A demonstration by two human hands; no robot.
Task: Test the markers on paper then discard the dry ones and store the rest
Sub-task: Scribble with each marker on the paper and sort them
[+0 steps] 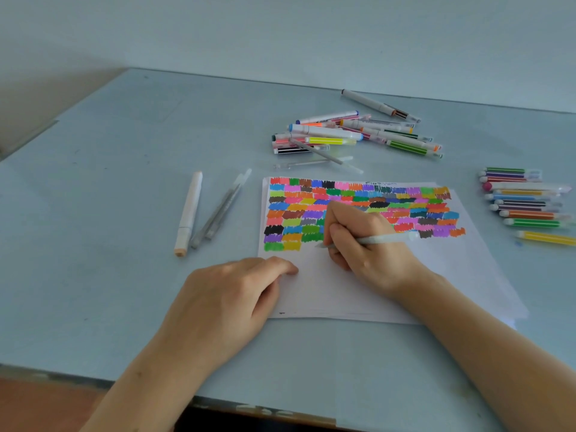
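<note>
Paper is pressed at its near-left edge by the left hand, fingers loosely curled, holding nothing, while a pale marker is pinched btwn right hand thumb & fingers, tip on sheet below the colour swatches, w/ loose markers piled beyond.

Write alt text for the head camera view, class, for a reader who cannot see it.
A right hand holds a pale marker tip-down on paper covered in colour swatches, while the left hand rests on the paper's edge. Other markers lie in a heap, a row and a small group.
</note>
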